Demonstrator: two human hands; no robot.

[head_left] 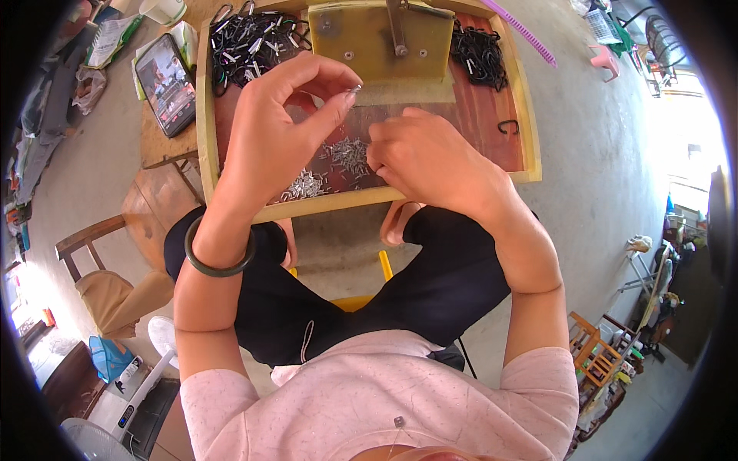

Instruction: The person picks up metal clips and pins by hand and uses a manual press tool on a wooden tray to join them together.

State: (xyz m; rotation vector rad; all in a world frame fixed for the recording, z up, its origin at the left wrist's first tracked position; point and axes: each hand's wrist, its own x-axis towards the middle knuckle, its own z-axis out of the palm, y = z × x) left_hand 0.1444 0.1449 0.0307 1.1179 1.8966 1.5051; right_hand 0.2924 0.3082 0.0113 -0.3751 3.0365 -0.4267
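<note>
My left hand is raised over the wooden tray, thumb and forefinger pinched on a small silver metal piece. Lower and to the right, my right hand has its fingers curled together beside a heap of small grey metal pieces; what they grip, if anything, is hidden. A brighter heap of small silver pieces lies near the tray's front edge. Black cords with silver clasps fill the far left corner. More black cords lie at the far right, and a single black loop sits nearer.
A yellowish block with a metal lever stands at the tray's far side. Left of the tray, a phone leans on a wooden stand. A purple plastic strip reaches over the far right corner. My knees are under the tray.
</note>
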